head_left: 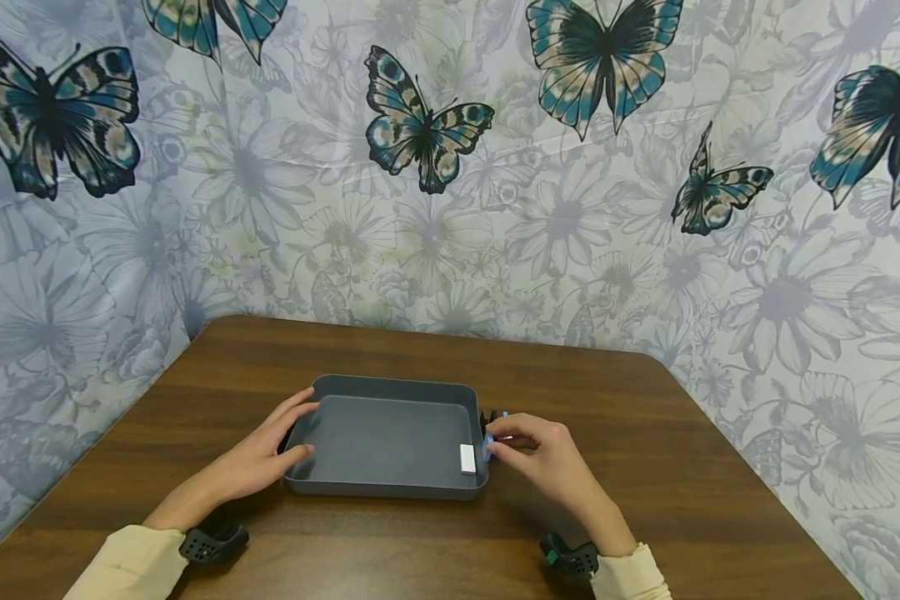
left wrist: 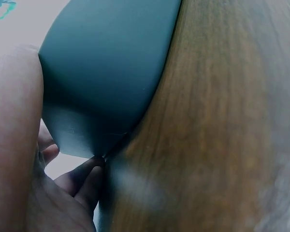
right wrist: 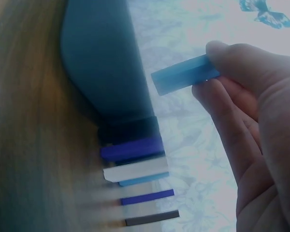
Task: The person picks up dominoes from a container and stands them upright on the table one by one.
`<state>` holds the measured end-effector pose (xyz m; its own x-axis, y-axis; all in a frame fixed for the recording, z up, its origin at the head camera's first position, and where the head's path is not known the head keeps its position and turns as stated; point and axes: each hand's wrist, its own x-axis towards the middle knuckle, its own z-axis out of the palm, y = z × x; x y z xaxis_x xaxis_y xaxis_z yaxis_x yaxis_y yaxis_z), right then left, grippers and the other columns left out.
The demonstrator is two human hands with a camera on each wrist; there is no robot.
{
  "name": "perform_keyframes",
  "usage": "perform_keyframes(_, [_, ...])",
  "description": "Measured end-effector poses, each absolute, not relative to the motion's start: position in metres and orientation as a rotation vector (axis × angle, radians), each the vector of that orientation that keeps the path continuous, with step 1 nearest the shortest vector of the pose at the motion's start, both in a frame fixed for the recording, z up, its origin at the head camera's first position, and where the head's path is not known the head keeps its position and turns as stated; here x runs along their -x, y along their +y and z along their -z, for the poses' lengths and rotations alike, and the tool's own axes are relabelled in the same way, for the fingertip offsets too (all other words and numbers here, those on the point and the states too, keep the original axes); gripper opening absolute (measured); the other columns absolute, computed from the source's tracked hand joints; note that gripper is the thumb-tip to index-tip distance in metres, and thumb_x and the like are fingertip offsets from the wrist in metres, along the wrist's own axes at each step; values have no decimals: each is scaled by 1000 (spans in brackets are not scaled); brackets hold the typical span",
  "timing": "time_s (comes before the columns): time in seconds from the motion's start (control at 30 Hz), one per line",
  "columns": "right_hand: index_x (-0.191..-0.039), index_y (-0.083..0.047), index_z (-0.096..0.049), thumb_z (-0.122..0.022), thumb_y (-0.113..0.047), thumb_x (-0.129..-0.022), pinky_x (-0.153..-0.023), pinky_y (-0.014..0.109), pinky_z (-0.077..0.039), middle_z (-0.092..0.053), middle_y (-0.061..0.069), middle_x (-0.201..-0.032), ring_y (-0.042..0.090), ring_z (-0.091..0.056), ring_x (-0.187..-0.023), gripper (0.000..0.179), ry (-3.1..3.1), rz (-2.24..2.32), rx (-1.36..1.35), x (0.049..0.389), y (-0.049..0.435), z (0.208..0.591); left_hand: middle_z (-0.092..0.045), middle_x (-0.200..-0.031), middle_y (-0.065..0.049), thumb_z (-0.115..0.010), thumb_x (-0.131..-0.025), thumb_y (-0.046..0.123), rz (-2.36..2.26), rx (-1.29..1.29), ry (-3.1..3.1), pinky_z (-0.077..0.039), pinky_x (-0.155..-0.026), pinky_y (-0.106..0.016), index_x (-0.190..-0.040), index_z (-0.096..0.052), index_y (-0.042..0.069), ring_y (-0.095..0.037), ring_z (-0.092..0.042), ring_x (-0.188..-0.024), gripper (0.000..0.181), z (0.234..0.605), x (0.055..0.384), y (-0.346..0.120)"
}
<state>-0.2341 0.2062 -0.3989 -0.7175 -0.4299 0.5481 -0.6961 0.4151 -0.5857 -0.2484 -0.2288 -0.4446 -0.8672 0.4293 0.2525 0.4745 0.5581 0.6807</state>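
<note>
A shallow dark grey tray (head_left: 390, 491) sits on the table, with a small white block (head_left: 467, 459) inside near its right wall. My left hand (head_left: 258, 450) holds the tray's left side, thumb over the rim; in the left wrist view some fingers (left wrist: 89, 181) bend against the outer wall. At the tray's right side, my right hand (head_left: 543, 454) pinches a small light blue block (right wrist: 183, 75) between thumb and fingertips. The block's far end is free and points toward the tray, while its near end is hidden by the fingertips.
Beside the tray's right wall, several small pieces lie in a row: a purple block (right wrist: 133, 148), a white block (right wrist: 135, 169) and a grey piece (right wrist: 152, 218) among them. The wooden table (head_left: 390, 550) ends at a butterfly-patterned cloth (head_left: 435, 250) behind.
</note>
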Motion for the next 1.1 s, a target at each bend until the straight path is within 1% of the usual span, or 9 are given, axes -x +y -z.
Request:
perform_keyframes(0.1, [-108,-9,-77,-82,-4,-86,-75,32,-62,-77,4,-105,14,-76,-89,23,-2339,-1207,-943,234,211,398,-16,-169,-20,-64,-102,18,1220,789,-2719,-33,-106,-73,-153,-39,-2,-51,-23,-150,60,445,248,-228])
perform_keyframes(0.17, [-109,-9,-77,-82,-2,-86,-74,30,-61,-77,7,-105,17,-76,-87,24,-2328,-1194,-930,234,214,397,-16,-169,-20,-64,-102,17,1222,786,-2718,-33,-106,-73,-153,-40,-3,-52,-23,-150,60,445,248,-228])
perform_keyframes(0.37, [-111,-7,-76,-81,1,-86,-74,27,-61,-78,11,-104,19,-76,-88,27,-2306,-1158,-900,235,223,394,-17,-168,-22,-66,-101,16,1222,789,-2707,-32,-107,-73,-151,-41,-4,-52,-24,-150,59,444,248,-227])
perform_keyframes(0.57, [-112,-5,-76,-80,2,-87,-76,26,-60,-78,9,-106,21,-77,-90,27,-2308,-1162,-867,237,233,392,-17,-168,-22,-66,-101,15,1207,799,-2701,-34,-107,-72,-151,-41,-4,-51,-26,-149,60,444,247,-227])
perform_keyframes(0.77, [-111,-6,-76,-80,-1,-88,-76,22,-59,-78,8,-104,18,-77,-88,24,-2359,-1167,-786,239,245,394,-18,-168,-22,-66,-101,16,1199,800,-2702,-34,-106,-71,-152,-40,-4,-51,-26,-149,60,444,247,-227])
perform_keyframes(1.0, [-110,-5,-75,-80,-4,-88,-76,24,-60,-79,7,-103,18,-77,-88,23,-2409,-1143,-751,241,253,399,-17,-168,-21,-65,-101,16,1205,798,-2705,-33,-107,-72,-153,-39,-3,-52,-25,-149,62,444,247,-227])
perform_keyframes(1.1, [-110,-7,-76,-80,-6,-89,-77,25,-60,-79,7,-104,18,-77,-89,22,-2438,-1158,-740,243,255,403,-17,-168,-21,-66,-101,16,1209,794,-2705,-34,-107,-72,-154,-38,-3,-51,-25,-150,62,444,247,-227])
